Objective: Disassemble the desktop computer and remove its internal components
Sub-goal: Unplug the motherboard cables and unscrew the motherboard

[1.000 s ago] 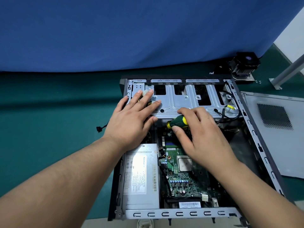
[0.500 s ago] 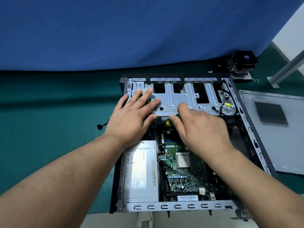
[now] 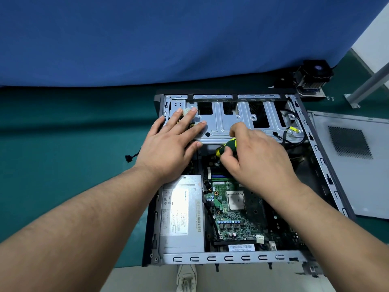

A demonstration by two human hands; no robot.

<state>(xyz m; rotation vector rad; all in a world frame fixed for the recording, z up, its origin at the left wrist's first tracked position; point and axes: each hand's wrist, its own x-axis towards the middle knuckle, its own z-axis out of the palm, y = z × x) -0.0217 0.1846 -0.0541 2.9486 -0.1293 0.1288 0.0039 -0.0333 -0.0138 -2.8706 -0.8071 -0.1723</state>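
- Currently the desktop case [image 3: 328,165] lies open on its side on the green mat [image 3: 63,154], near the table's front edge.
- Left hand [image 3: 170,148] rests flat, fingers straight and spread, on the left end of the grey drive cage [image 3: 227,121]; the fingers partly cover a white connector [image 3: 186,112] and some yellow wiring there.
- Right hand [image 3: 256,161] is curled around the green-and-yellow screwdriver [image 3: 226,146], clamped on its handle just below the cage's front lip; the shaft and tip are hidden behind the hand, so what they touch can't be told.
- Power supply [image 3: 182,209] sits in the case's left bay, under the left wrist, label up.
- Motherboard [image 3: 229,220] lies beside it to the right, with the bare CPU [image 3: 235,200] exposed; the right forearm crosses over the board's right part.
- Black cables with a yellow connector [image 3: 293,130] loop at the cage's right end, near the right hand.
- Side panel [image 3: 353,165] lies flat to the right of the case, just beside it.
- CPU cooler with fan [image 3: 313,79] stands on the mat behind the case's far right corner, small screws [image 3: 330,98] next to it.
- A loose black cable end [image 3: 128,158] lies on the mat left of the case.
- Blue cloth [image 3: 168,39] hangs behind.
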